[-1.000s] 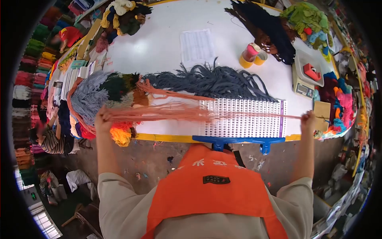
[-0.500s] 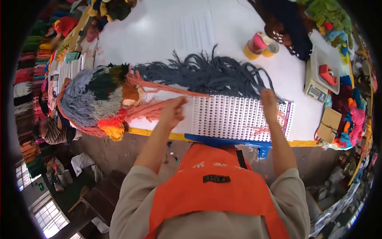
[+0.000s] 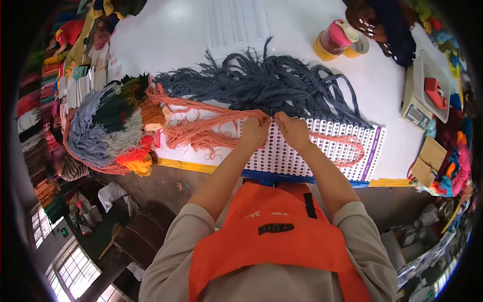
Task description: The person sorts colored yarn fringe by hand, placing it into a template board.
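Observation:
My left hand [image 3: 255, 131] is closed on salmon-pink yarn [image 3: 211, 117] over the upper left part of a white perforated card [image 3: 322, 163]. Close beside it my right hand [image 3: 293, 132] pinches at the same yarn, fingertips almost meeting the left ones near the card's top edge. Exactly how the strands lie between the fingertips is hidden. From the right hand a loop of this yarn runs rightward across the card's rows of holes and bends back. Dark grey-blue yarn [image 3: 282, 83] lies heaped just beyond the card.
A pile of many-coloured yarn [image 3: 108, 128] sits left on the white table [image 3: 166, 30]. Further back are a printed sheet [image 3: 236, 25] and tubs [image 3: 337, 40]. To the right stands a scale [image 3: 416, 116] with a red object [image 3: 435, 93] in its tray. Another person [image 3: 70, 35] is at far left.
My hands, apart and raised half a second ago, have come together over the card and closed on the salmon yarn. The yarn loop on the card now shows more fully.

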Tool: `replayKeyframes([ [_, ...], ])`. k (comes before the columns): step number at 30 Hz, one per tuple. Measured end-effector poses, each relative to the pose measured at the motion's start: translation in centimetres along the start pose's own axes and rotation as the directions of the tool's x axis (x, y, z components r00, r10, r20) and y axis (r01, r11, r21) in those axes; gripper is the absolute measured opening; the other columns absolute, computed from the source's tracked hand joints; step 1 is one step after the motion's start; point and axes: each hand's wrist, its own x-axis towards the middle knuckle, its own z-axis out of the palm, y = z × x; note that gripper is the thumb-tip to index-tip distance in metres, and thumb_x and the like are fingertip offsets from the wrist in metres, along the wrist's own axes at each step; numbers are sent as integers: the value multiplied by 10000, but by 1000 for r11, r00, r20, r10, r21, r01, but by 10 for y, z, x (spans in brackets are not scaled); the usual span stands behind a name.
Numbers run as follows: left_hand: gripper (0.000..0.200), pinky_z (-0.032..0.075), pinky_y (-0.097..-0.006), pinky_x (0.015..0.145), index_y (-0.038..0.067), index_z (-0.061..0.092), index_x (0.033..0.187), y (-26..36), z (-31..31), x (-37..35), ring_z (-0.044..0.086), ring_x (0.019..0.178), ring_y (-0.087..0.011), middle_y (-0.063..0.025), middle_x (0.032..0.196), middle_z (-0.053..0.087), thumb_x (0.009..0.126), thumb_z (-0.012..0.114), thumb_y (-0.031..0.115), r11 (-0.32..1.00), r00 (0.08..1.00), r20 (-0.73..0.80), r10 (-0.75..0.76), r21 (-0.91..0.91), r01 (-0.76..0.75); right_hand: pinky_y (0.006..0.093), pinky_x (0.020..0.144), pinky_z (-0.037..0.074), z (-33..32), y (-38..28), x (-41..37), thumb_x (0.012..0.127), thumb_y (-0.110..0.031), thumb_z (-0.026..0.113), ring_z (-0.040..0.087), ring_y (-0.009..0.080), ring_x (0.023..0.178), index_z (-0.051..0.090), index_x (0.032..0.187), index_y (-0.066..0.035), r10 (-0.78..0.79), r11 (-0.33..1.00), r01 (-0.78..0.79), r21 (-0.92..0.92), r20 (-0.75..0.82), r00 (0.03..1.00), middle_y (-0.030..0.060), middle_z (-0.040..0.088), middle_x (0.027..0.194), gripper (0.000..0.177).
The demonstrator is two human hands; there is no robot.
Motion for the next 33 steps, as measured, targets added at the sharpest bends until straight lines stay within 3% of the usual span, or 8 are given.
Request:
replayKeyframes([
  [7,204,476,-389,597,-33,651,844,-6,-8,13,646,624,-291,-184,653,620,863,608,165,984,977,195,-87,-139,115,442,556,488,6,7,0,940,-229,589,650,341,630,485,1201,-151,125,985,-124,117,0,992,113,646,670,292],
  [13,177,457,-354,584,-49,621,864,-3,-12,22,601,612,-217,-146,675,613,829,627,124,998,952,304,43,-46,-30,360,599,502,-9,11,8,930,-195,608,659,260,651,474,1301,-95,178,906,-233,352,181,967,98,669,724,407],
  [16,152,452,-296,576,-29,630,900,2,-20,11,582,622,-143,-75,702,624,865,614,118,917,938,167,305,216,-337,292,587,499,-17,11,11,929,-156,609,636,161,628,498,1286,-55,183,852,-290,435,272,945,78,670,734,387],
  [18,126,388,-235,495,11,639,949,6,-26,0,489,549,-74,-11,673,567,924,576,118,846,989,114,-98,-513,143,274,586,493,-21,9,13,924,-145,617,623,126,635,508,1277,-44,207,821,-335,462,306,929,74,669,738,383],
  [24,127,339,-199,430,42,637,1007,13,-26,-19,476,512,-56,-21,722,607,918,566,98,433,837,547,29,-762,482,263,647,472,-22,15,14,900,-186,673,629,128,674,507,1294,-51,237,765,-414,493,382,893,78,679,749,449],
  [28,231,425,-262,454,69,666,1107,-1,4,-8,529,475,-149,-73,857,707,915,583,167,846,855,498,-145,-386,368,247,655,465,-25,17,12,875,-104,683,600,90,670,504,1303,-46,172,715,-386,584,388,906,61,662,728,468],
  [30,315,384,-266,417,67,603,1221,-29,15,1,482,453,-102,-42,847,697,930,569,185,842,852,198,484,157,-515,240,668,462,-27,11,13,865,-48,675,588,69,676,505,1299,-44,180,655,-432,620,427,886,48,649,715,466],
  [33,240,386,-268,419,88,635,1108,-24,-28,0,492,486,-97,-13,791,662,911,598,220,855,957,289,24,491,-170,256,635,459,-25,8,15,895,-90,661,586,86,653,534,1224,-29,186,792,-342,506,334,924,55,645,700,359],
])
